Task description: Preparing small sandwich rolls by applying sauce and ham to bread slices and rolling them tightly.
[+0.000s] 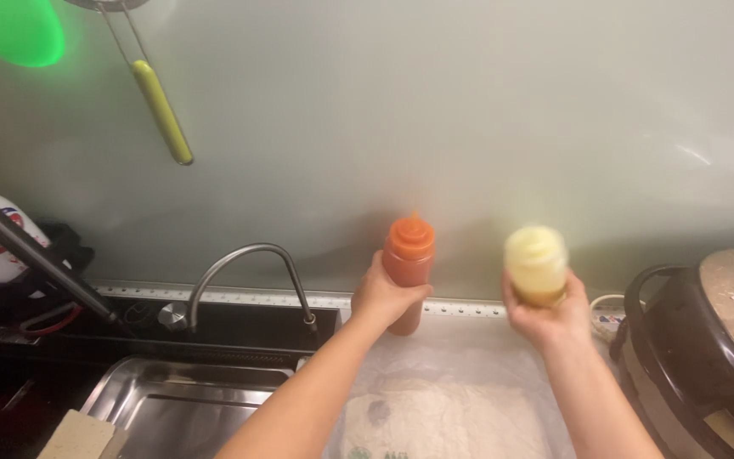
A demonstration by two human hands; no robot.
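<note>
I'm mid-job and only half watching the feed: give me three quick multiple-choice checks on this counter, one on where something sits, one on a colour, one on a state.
1. Where is the curved metal tap relative to the hands?
A. On the person's left, over the steel sink
B. On the person's right, past the cooker
C. Behind the yellow bottle

2. What colour is the plastic squeeze bottle in the left hand?
A. Green
B. Orange-red
C. Blue

3. How is the pale yellow squeeze bottle held?
A. Lying flat on the counter
B. Standing alone, untouched
C. Gripped from below by the right hand, lifted and slightly blurred

Answers:
1. A, the tap arches over the sink basin left of both arms.
2. B, body and pointed cap are both orange-red.
3. C, the fingers wrap its lower part and it is off the counter.
</note>
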